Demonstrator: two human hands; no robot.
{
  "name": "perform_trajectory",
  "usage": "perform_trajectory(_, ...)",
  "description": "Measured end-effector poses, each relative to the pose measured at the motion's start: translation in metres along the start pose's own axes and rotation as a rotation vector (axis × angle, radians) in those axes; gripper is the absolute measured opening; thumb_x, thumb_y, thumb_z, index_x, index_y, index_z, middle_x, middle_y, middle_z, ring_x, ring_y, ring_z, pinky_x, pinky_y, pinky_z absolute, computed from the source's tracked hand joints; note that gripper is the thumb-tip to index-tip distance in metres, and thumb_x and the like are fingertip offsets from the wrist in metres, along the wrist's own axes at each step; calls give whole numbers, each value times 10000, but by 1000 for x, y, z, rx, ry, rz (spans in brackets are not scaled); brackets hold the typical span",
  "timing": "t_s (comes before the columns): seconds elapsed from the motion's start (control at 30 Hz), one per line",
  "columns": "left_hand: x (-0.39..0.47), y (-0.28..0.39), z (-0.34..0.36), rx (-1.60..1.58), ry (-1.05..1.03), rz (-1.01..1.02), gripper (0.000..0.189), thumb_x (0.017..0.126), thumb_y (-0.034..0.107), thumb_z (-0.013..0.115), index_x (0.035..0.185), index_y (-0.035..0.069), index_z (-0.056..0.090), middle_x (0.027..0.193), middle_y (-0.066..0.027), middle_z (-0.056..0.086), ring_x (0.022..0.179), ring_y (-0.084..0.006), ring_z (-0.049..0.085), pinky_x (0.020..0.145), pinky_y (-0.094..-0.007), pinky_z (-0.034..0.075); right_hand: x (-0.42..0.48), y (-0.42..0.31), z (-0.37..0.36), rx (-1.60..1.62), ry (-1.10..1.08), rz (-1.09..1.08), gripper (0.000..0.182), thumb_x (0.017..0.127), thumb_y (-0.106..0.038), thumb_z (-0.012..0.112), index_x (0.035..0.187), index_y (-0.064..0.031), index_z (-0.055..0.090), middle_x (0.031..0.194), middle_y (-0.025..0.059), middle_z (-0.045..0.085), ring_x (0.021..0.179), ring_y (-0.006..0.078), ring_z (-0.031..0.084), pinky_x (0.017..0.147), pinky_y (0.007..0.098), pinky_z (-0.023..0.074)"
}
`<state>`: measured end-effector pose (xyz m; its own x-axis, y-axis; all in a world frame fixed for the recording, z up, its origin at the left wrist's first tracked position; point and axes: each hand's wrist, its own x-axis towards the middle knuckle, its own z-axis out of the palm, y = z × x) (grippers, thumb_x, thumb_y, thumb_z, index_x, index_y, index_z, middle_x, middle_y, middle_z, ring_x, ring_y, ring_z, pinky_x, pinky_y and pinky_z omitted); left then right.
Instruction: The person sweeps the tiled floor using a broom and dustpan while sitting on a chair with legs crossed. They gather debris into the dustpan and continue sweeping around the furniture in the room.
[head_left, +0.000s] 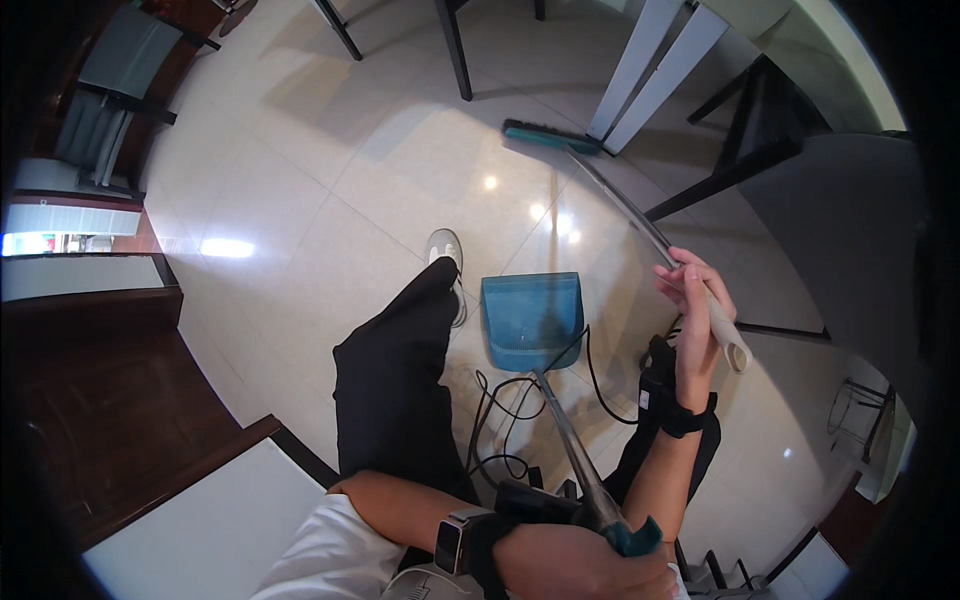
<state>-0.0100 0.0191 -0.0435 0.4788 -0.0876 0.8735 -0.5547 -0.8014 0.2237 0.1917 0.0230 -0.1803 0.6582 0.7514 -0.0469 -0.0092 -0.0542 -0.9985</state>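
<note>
My right hand (699, 296) grips the pale upper end of a broom's metal handle (619, 196). The handle slants away to a teal broom head (551, 138) with dark bristles, lying on the floor against a white table leg. Low in the view, my left hand (589, 562) is closed around the top of the dustpan's metal handle (574, 442), by its teal end cap (636, 537). The blue dustpan (532, 319) is down on the floor between my feet, its wide mouth facing away from me. I cannot make out any debris in it.
Black cables (487, 420) hang in loops beside the dustpan handle. At right stand a dark table (840, 240) and black legs; white legs (637, 75) rise ahead. A white-topped cabinet (217, 510) is at lower left, and grey chairs (131, 52) are at upper left. Floor tiles (285, 285) are glossy.
</note>
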Motion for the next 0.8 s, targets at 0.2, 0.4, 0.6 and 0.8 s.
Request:
perform_trajectory(0.2,0,1,-3,-12,-63,-57,133,789,121,613,761,6,674,782,-83,640,696,-204,600,644,-343,447,-3,-16,-5,-102,-109,-83,167,940,-57,553,881,62,653,1029,174,672,799,194,646,810,336,549)
perform_trajectory(0.4,-2,0,8,70,94,-77,120,783,109,619,688,41,646,719,-53,608,664,-188,579,621,-330,431,-23,-78,-6,-198,-106,80,282,948,-198,558,891,58,661,1112,212,680,820,241,690,762,324,548)
perform_trajectory(0.6,-3,-4,-3,42,43,-66,122,789,105,623,690,37,646,697,-37,590,643,-180,562,611,-319,427,-22,-90,-14,-332,-15,220,370,975,-317,533,1034,20,675,982,162,696,787,212,686,694,298,533)
perform_trajectory(0.8,0,-1,-13,-5,-13,-74,93,748,113,640,684,46,634,696,-34,593,635,-177,558,606,-311,423,-29,-83,-10,-189,-13,179,342,981,-289,532,1042,25,655,878,135,682,772,206,672,739,297,528)
